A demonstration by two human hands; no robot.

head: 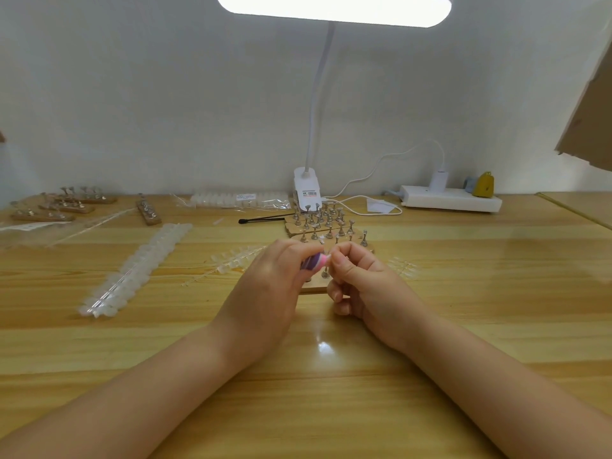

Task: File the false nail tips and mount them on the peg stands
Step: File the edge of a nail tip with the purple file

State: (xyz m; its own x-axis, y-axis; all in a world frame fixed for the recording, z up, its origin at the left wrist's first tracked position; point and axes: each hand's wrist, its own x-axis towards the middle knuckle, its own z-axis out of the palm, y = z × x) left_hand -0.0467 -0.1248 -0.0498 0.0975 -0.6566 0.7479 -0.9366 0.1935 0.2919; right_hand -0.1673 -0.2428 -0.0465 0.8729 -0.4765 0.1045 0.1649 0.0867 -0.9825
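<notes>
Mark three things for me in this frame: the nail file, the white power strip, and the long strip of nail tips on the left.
nail file (316, 262), head view, on its purple and pink striped end.
power strip (463, 202), head view, on its front wall.
strip of nail tips (139, 266), head view, on its middle stretch.

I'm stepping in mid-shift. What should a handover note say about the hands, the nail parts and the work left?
Left hand grips a small purple-and-pink nail file. Right hand pinches something against the file's end, too small to identify.
Wooden peg stands with metal pegs sit just behind the hands; more stands far left.
Long strips of clear false nail tips lie left of the hands, apparently unfiled.
Mounted tips: cannot tell.
</notes>
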